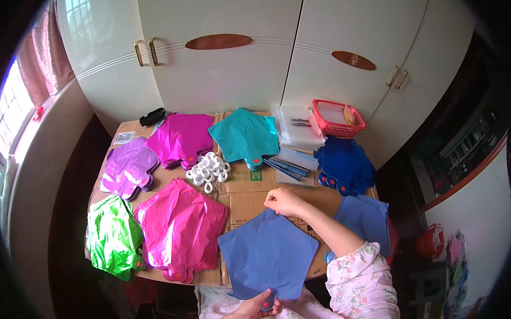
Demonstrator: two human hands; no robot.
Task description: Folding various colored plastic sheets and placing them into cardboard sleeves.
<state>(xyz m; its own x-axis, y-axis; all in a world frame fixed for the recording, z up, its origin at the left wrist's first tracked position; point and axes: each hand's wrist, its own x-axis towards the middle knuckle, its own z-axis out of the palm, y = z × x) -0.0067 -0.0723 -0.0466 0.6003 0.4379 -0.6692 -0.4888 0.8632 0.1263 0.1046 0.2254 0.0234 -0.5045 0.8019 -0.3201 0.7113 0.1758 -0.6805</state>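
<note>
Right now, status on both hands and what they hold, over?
Left hand pinching the neck of the blue star-shaped foil balloon. Right hand gripping its top point. Balloon flat on the cardboard-covered table; nothing in the way.

Blue balloon (268, 253), pink balloon (182, 227), green balloon (113, 236), floral sleeve (361, 279).

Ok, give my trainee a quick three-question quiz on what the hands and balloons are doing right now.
1. True or false: the right hand rests on the top point of the blue star balloon.
2. Which colour stack lies nearest the red basket? A green, B dark blue, C purple.
3. Fill in: the left hand pinches the balloon's ____.

Key: 1 true; 2 B, the dark blue stack; 3 neck.
</note>
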